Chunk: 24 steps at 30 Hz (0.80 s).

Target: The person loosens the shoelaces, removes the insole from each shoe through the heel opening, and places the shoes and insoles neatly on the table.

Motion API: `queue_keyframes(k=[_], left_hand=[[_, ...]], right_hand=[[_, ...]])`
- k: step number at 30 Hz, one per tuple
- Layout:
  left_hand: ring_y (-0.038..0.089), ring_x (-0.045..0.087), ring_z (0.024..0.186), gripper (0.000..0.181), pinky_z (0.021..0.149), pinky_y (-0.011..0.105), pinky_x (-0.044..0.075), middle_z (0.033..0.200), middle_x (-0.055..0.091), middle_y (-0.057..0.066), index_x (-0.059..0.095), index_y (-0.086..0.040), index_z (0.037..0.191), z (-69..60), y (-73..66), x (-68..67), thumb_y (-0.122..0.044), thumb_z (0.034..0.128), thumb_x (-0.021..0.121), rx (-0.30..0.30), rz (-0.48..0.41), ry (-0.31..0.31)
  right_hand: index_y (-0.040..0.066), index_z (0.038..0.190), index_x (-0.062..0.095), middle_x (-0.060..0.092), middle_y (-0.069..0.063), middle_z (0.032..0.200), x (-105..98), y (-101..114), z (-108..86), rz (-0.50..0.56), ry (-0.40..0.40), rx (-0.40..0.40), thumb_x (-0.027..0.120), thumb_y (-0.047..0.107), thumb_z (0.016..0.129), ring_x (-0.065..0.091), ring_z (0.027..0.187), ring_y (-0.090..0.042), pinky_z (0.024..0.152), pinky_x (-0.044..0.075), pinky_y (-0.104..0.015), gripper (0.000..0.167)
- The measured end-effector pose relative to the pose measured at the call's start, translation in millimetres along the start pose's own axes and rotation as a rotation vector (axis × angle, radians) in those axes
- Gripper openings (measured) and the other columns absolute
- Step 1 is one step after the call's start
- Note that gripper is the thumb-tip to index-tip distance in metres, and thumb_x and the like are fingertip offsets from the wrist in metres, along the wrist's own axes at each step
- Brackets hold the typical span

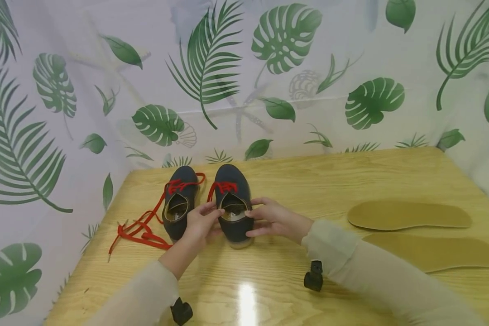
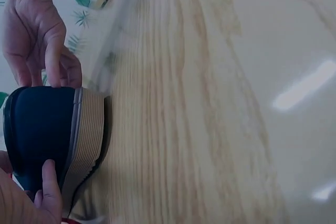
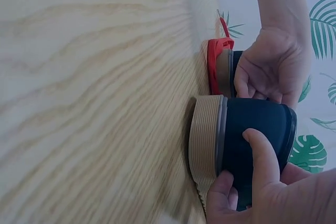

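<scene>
Two dark navy shoes with red laces stand side by side, toes pointing away from me. My left hand grips the left side of the right-hand shoe, its thumb at the rim of the opening. On that shoe's other side my right hand holds the heel, fingers spread along the rim and outer wall. A light insole surface shows inside the opening. In the right wrist view the ribbed tan sole appears to rest on the table. The other shoe stands just left of my left hand.
Loose red laces trail over the wooden table at the left. Two tan insoles lie flat at the right, partly behind my right sleeve. A leaf-patterned cloth hangs behind and beside the table.
</scene>
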<state>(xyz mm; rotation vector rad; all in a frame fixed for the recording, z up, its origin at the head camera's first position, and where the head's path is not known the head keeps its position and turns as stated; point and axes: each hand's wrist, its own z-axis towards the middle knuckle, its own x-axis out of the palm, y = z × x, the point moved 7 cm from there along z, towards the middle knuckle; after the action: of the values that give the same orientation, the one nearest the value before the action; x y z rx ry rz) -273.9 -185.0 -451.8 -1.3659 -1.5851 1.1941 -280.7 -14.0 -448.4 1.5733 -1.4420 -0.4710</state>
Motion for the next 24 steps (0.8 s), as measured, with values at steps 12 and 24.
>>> queue_keyframes(k=[12,24], left_hand=[[0.012,0.051,0.073,0.046,0.061,0.028,0.056,0.113,0.057,0.009,0.055,-0.008,0.131,9.6,-5.9,-14.3,-0.009,0.0863,0.067,-0.064,0.047,0.026],[0.004,0.034,0.041,0.041,0.040,0.018,0.027,0.110,0.060,0.007,0.056,-0.008,0.131,8.2,-4.8,-16.4,-0.012,0.0906,0.062,-0.013,0.000,-0.026]], right_hand=[[0.007,0.144,0.024,0.034,-0.035,0.135,16.5,-4.3,6.7,0.115,-0.075,-0.035,0.050,-0.005,0.094,0.041,0.126,-0.049,0.094,0.044,-0.058,0.058],[0.006,0.142,0.025,0.037,-0.036,0.133,28.1,-7.1,8.9,0.169,-0.091,-0.050,0.051,-0.007,0.093,0.043,0.123,-0.051,0.092,0.044,-0.059,0.058]])
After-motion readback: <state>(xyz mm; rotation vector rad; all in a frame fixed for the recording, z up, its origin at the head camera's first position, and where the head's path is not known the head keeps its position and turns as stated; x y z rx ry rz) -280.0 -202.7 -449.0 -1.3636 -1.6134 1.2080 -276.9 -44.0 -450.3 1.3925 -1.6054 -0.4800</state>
